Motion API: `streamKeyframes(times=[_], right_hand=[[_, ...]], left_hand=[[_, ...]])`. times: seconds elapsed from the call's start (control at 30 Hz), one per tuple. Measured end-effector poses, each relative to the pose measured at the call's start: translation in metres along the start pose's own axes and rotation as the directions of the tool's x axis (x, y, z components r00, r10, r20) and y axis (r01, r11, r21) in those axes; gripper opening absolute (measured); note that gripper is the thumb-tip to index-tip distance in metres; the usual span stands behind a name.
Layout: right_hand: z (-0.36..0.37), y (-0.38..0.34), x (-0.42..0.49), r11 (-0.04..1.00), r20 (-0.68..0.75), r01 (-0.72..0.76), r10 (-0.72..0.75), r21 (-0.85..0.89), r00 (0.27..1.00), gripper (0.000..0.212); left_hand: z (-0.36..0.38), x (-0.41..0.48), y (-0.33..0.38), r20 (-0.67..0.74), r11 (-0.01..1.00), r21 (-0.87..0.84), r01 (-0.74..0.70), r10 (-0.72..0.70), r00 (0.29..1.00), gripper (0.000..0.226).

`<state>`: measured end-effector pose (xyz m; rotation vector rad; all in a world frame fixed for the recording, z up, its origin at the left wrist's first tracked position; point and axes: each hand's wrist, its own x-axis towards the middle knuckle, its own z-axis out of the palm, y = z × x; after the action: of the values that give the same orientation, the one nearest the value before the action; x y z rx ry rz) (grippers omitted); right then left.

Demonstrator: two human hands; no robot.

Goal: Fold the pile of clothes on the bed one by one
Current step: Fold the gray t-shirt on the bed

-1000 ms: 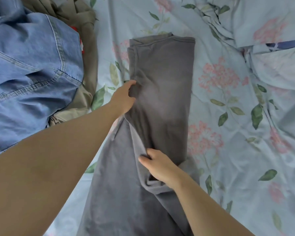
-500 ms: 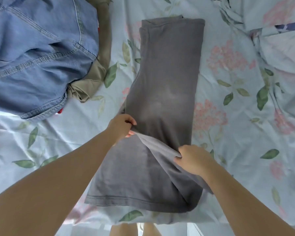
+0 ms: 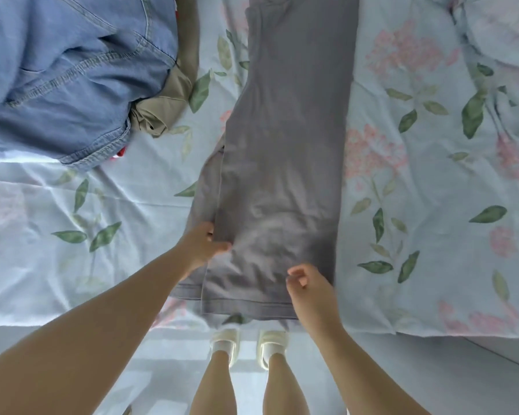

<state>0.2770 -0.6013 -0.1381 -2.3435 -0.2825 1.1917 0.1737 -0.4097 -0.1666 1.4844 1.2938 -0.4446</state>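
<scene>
While the grey garment (image 3: 282, 163) is lying as a long strip down the middle of the bed (image 3: 432, 187), running from 12 o'clock toward 6 o'clock, both hands are working at its near hem. At 7 o'clock the left hand (image 3: 203, 245) is pinching the strip's left folded edge, thumb on top. At 5 o'clock the right hand (image 3: 310, 290) is hovering over the hem corner, fingers loosely curled, with no cloth showing between them.

Progress, as judged: the lengthwise folds are looking complete, while the crosswise folds are not yet made. The pile (image 3: 102, 94) at 10 o'clock, a denim garment (image 3: 57, 85) lying over a khaki garment (image 3: 165, 106), is waiting unfolded, so most of the task is lying ahead.

Against half a second earlier: the flap the right hand was then lifting across the lower part is now lying flat. The left hand is sitting nearer the hem. The view is tilting further down, bringing the person's slippered feet (image 3: 249, 342) into sight at 6 o'clock.
</scene>
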Motion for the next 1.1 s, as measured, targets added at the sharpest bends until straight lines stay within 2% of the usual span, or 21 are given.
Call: streamKeyframes(times=[0.1, 0.2, 0.27, 0.33, 0.43, 0.5, 0.53, 0.63, 0.67, 0.73, 0.83, 0.9, 1.0, 1.1], right_hand=[[-0.007, 0.023, 0.005, 1.0, -0.086, -0.02, 0.018, -0.015, 0.996, 0.016], [-0.004, 0.027, 0.009, 0.999, -0.078, -0.008, 0.003, -0.053, 0.997, 0.017], [0.0, 0.025, 0.01, 0.999, -0.034, -0.002, 0.0, -0.052, 0.999, 0.019], [0.004, 0.023, 0.011, 0.998, 0.009, -0.004, 0.005, -0.066, 1.0, 0.02], [0.007, 0.022, 0.011, 0.997, -0.048, -0.028, 0.025, -0.072, 0.999, 0.018], [0.006, 0.026, 0.009, 0.996, -0.085, -0.045, 0.038, -0.08, 0.996, 0.014], [0.006, 0.028, 0.008, 0.995, -0.088, -0.05, 0.042, -0.089, 0.995, 0.014], [0.006, 0.036, 0.005, 0.993, -0.067, -0.043, 0.036, -0.108, 0.997, 0.015], [0.007, 0.038, 0.004, 0.993, -0.061, -0.036, 0.029, -0.112, 0.998, 0.015], [0.008, 0.04, 0.005, 0.994, -0.072, -0.025, 0.017, -0.106, 0.997, 0.016], [0.009, 0.04, 0.006, 0.998, -0.202, -0.055, 0.057, 0.016, 0.978, 0.023], [0.01, 0.039, 0.008, 0.992, -0.273, -0.072, 0.098, 0.101, 0.957, 0.028], [0.009, 0.04, 0.015, 0.991, -0.214, -0.101, 0.119, 0.09, 0.97, 0.02], [0.002, 0.053, 0.018, 0.993, -0.202, -0.117, 0.111, -0.016, 0.973, 0.011]], left_hand=[[0.006, -0.003, -0.011, -0.079, 0.992, 0.07, -0.101, 0.107, 0.991, 0.016], [-0.007, -0.006, -0.014, -0.284, 0.977, 0.041, -0.209, 0.212, 0.935, 0.014], [-0.021, -0.004, -0.013, -0.391, 0.974, 0.074, -0.215, 0.226, 0.892, 0.014], [-0.03, -0.002, -0.014, -0.349, 0.988, 0.057, -0.141, 0.152, 0.925, 0.02], [-0.029, -0.008, -0.018, -0.08, 0.998, -0.055, -0.041, 0.037, 0.996, 0.04], [-0.026, -0.014, -0.026, 0.042, 0.993, -0.088, -0.074, 0.078, 0.996, 0.042], [-0.026, -0.015, -0.032, 0.049, 0.992, -0.07, -0.106, 0.109, 0.993, 0.037], [-0.031, -0.017, -0.046, -0.126, 0.986, 0.032, -0.162, 0.165, 0.978, 0.013], [-0.033, -0.017, -0.05, -0.179, 0.981, 0.106, -0.164, 0.181, 0.967, 0.012], [-0.033, -0.015, -0.057, -0.191, 0.95, 0.277, -0.144, 0.201, 0.961, 0.021], [-0.027, -0.014, -0.065, -0.197, 0.912, 0.405, -0.071, 0.163, 0.967, 0.029], [-0.023, -0.013, -0.068, -0.271, 0.895, 0.444, -0.047, 0.185, 0.945, 0.027], [-0.02, -0.014, -0.067, -0.343, 0.923, 0.378, -0.071, 0.211, 0.915, 0.025], [-0.021, -0.017, -0.063, -0.227, 0.947, 0.317, -0.06, 0.137, 0.964, 0.02]])
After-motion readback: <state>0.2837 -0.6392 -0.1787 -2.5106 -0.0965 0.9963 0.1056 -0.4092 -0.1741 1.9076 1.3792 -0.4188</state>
